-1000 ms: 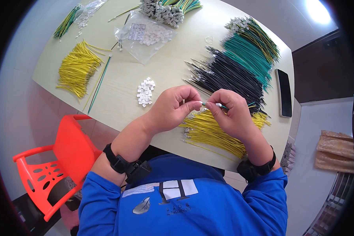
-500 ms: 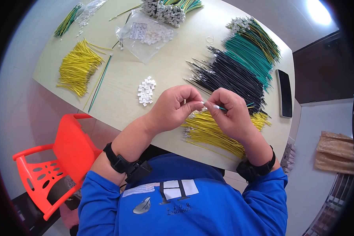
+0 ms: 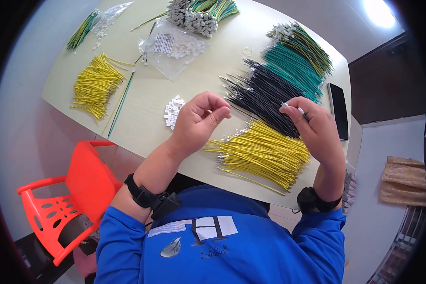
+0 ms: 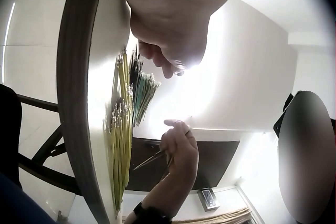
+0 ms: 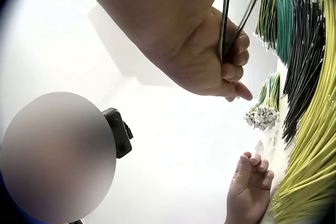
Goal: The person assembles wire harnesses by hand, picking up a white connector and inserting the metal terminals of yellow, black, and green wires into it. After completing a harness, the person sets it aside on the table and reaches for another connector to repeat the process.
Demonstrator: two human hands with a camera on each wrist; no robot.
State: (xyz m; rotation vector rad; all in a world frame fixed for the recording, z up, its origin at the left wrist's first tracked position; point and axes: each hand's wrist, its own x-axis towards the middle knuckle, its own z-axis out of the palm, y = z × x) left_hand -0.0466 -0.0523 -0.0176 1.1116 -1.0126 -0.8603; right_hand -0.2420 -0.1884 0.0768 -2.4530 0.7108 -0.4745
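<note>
My right hand (image 3: pixel 317 125) is raised over the right side of the table, gripping thin wires (image 5: pixel 224 24) that run through the curled fingers and show dark and green. A white connector (image 3: pixel 284 105) shows at that thumb and fingertip, and a second small white piece (image 3: pixel 301 110) lies against the fingers. My left hand (image 3: pixel 199 123) hovers above the table left of the yellow wires (image 3: pixel 265 154), thumb close to the bent forefinger. Between its loosely curled fingers (image 5: pixel 253 162) nothing shows. Loose white connectors (image 3: pixel 172 113) lie beside this hand, partly hidden by it.
Black wires (image 3: pixel 265 94), green wires (image 3: pixel 293 68) and a phone (image 3: pixel 338 111) lie on the right. A clear bag of connectors (image 3: pixel 173 49) and a bundle with white ends (image 3: pixel 194 21) stand at the back. More yellow wires (image 3: pixel 97 85) lie left. A red chair (image 3: pixel 87 180) stands near the edge.
My hands were close together at the white connector and the wire. Now they are apart: the right hand has moved right with the wires, and the left has shifted slightly left.
</note>
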